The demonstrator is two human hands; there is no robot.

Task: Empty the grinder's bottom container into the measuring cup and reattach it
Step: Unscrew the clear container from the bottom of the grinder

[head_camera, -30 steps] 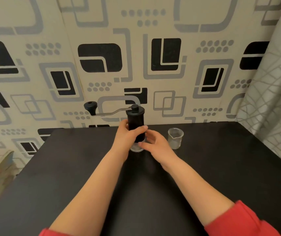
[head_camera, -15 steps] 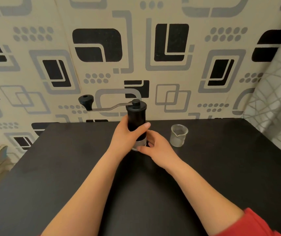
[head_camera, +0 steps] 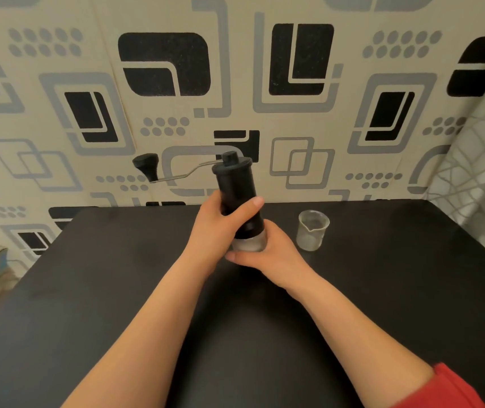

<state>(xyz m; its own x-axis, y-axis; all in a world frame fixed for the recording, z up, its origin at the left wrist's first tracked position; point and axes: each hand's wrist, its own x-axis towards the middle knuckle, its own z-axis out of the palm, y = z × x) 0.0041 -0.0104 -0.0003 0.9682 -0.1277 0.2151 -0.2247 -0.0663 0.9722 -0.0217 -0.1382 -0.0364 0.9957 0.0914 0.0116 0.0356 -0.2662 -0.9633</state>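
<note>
My left hand (head_camera: 214, 228) is wrapped round the middle of the grinder (head_camera: 236, 189), thumb across the front of its black body, the other fingers hidden behind it. My right hand (head_camera: 270, 251) grips the clear container (head_camera: 248, 244) at the grinder's foot, its fingers curled round the far side where I cannot see them. The container sits joined to the black body. Its wall is cloudy, so I cannot make out whether anything lies inside. My right hand hides the underside, so I cannot tell if the grinder rests on the table (head_camera: 382, 290) or is raised off it.

The grinder is a tall black cylinder, tilted with its top leaning left. From that top a thin metal crank (head_camera: 176, 175) runs out to the left and ends in a black knob (head_camera: 146, 164). Near the grinder's right side the small clear measuring cup (head_camera: 311, 231) stands upright on the table, spout toward me, apart from my right hand. Farther right of the grinder a pale curtain (head_camera: 476, 172) is cut off by the edge, as is my red sleeve (head_camera: 453, 387) lower down.
</note>
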